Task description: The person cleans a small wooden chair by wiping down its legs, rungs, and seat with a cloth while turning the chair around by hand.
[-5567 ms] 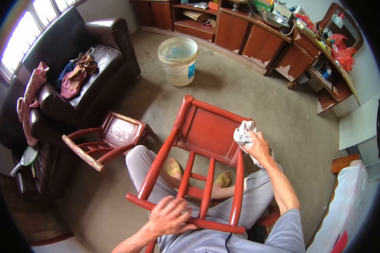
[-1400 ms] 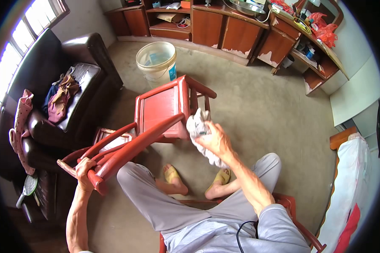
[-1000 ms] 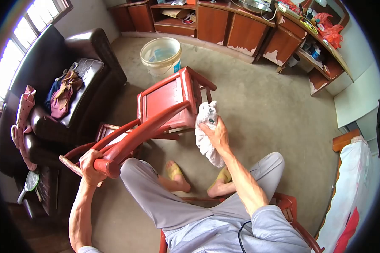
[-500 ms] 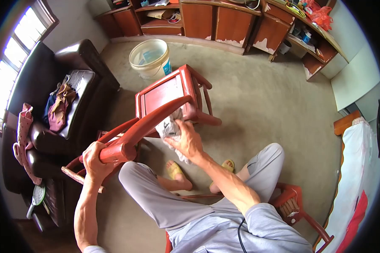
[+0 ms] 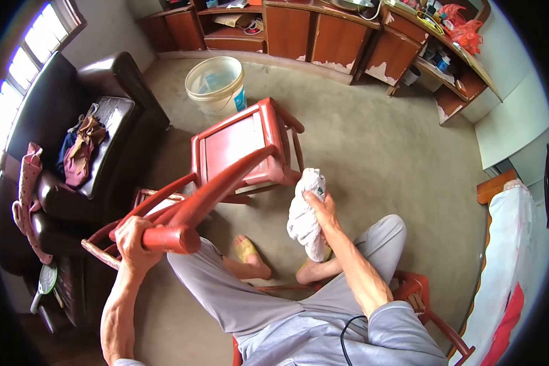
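Observation:
A red wooden chair (image 5: 235, 149) is tipped in front of me, its seat panel facing up toward me. My left hand (image 5: 135, 243) is wrapped round the end of one of its thick curved red rails, near my left knee. In my right hand (image 5: 322, 210) is a bunched white cloth (image 5: 306, 213), held in the air to the right of the chair, apart from it. The cloth hangs down over one of my yellow slippers and partly hides it. My right fingers are closed on the cloth and partly hidden by it.
A white plastic bucket (image 5: 215, 85) stands behind the chair. On the left is a dark sofa (image 5: 125, 79) with crumpled clothes (image 5: 84, 155) and a green racket (image 5: 47, 279). Brown cabinets (image 5: 285, 30) line the far wall. Part of another red chair (image 5: 416, 287) shows beside my right leg.
My right hand has moved right with the cloth, away from the chair's rail. The chair has tilted slightly, its held rail end shifting a little right and down in my left hand.

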The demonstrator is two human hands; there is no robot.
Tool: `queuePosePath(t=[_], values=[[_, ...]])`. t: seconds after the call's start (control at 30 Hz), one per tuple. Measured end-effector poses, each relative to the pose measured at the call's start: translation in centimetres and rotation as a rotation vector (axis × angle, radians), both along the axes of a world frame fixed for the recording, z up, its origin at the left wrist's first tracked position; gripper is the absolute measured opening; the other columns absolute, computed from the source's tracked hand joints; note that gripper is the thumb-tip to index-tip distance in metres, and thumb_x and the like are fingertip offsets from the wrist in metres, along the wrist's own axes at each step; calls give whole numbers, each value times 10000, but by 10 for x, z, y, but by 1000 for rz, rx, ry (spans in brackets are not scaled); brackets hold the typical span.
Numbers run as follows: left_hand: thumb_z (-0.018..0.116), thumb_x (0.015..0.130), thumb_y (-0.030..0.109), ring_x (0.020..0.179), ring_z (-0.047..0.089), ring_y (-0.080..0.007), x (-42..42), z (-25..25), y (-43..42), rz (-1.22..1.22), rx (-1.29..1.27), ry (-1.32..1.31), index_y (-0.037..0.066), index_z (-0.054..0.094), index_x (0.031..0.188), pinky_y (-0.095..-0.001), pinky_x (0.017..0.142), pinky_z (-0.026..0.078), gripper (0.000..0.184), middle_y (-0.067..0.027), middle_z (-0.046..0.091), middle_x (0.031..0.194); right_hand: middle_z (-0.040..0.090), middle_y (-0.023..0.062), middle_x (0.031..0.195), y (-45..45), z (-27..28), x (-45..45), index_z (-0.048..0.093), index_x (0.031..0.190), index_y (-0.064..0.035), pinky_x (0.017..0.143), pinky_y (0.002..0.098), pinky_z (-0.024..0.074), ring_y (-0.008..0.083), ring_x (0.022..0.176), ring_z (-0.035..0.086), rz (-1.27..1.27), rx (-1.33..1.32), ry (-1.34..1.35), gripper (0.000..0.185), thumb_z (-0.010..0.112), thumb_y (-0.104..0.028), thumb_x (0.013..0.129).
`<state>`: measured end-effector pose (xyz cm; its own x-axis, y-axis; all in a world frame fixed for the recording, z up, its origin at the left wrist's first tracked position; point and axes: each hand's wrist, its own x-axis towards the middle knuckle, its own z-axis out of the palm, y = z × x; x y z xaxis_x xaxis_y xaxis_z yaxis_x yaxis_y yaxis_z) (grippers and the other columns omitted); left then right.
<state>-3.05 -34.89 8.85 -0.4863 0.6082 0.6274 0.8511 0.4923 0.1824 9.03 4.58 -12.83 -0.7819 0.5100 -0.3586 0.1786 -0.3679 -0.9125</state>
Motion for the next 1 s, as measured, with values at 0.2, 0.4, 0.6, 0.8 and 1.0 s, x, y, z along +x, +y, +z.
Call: queuePosePath(t=[0.2,0.4,0.6,0.8,1.0], values=[[743,691,-7,539,590,-257,28,-16,-35,-162,-39,19,60,514,782,-381,534,507,255,-88,594,680,697,135,1114,55,-4,-21,589,1287,6,849,371,563,221,959,684,-44,223,26,746,851,-472,778],[698,761,58,505,546,-230,37,-17,-41,-216,-116,51,54,518,776,-354,512,445,181,-68,565,640,705,130,1093,92,44,-52,605,1271,1,850,364,557,228,964,684,-80,296,182,717,842,-469,785],[719,752,112,511,542,-222,53,-15,-18,-278,-163,84,74,521,701,-349,514,434,209,-53,549,612,711,84,1075,123,22,-28,639,1245,9,842,348,544,185,942,674,-76,265,17,646,829,-441,822],[733,700,143,477,458,-166,81,-17,1,-313,-216,134,108,506,649,-321,492,392,235,-1,472,584,705,70,1056,140,-5,-3,645,1272,-12,769,336,553,177,893,674,-144,83,-156,639,829,-436,830],[745,793,221,507,452,-152,130,-30,12,-189,-255,127,119,609,731,-330,550,386,181,31,440,582,705,118,1080,150,-6,14,627,1249,2,795,367,556,212,922,684,-60,261,-213,643,853,-394,796]])
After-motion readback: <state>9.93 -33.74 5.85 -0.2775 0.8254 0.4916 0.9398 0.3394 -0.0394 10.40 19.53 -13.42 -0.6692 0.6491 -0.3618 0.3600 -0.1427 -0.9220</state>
